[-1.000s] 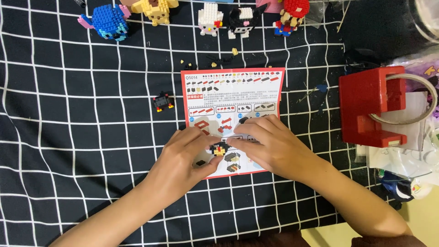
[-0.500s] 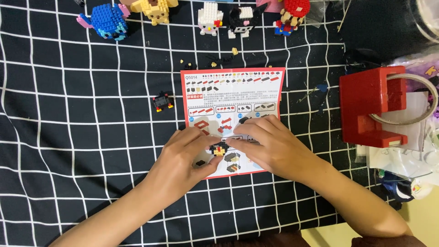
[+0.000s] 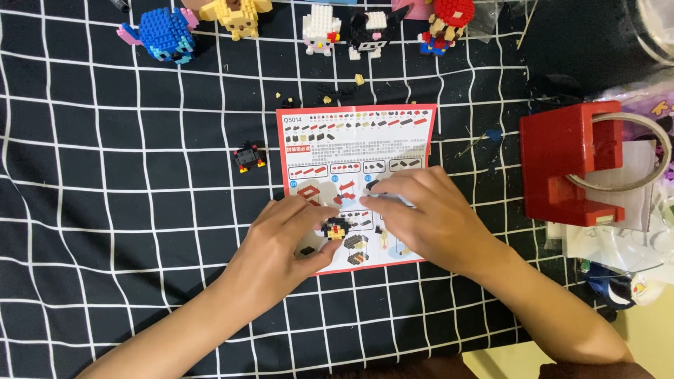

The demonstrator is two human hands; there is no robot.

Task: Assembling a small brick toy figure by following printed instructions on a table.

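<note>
My left hand [image 3: 284,242] rests on the lower left of a red-bordered instruction sheet [image 3: 358,144] and pinches a tiny brick figure [image 3: 335,228] of black, yellow and red. My right hand [image 3: 428,221] lies on the sheet's lower right, its fingers closed on a thin silvery tool [image 3: 390,198] whose tip points left, toward the figure. A small black piece [image 3: 307,250] sits on the sheet under my left thumb. The hands nearly touch over the sheet.
A black cloth with a white grid [image 3: 105,175] covers the table. Small brick figures stand along the far edge: blue [image 3: 163,31], yellow [image 3: 235,14], white [image 3: 321,28], black-and-white [image 3: 370,31], red [image 3: 442,21]. A part-built black piece [image 3: 248,157] lies left of the sheet. A red holder [image 3: 569,165] stands right.
</note>
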